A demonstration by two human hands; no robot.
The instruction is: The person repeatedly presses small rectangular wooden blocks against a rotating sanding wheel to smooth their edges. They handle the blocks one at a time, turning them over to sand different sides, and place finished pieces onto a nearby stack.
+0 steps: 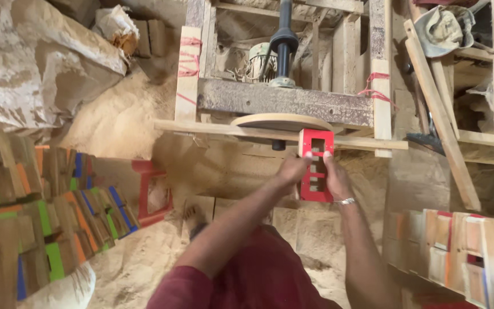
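Both your hands are clamped on that red frame [316, 166], left hand [294, 170] and right hand [335, 178] either side, its top touching the disc [281, 122].

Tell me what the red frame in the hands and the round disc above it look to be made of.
Red frame: likely wood under matte red paint; pale bare edges show inside its cutouts. Round disc: looks like bare, unpainted wood or board, with a tan face and a thin light rim. Both hands, left and right, grip the frame.

sack [41, 63] | top left | bulging, tan-white | sawdust-dusted | no labels, signs, screens
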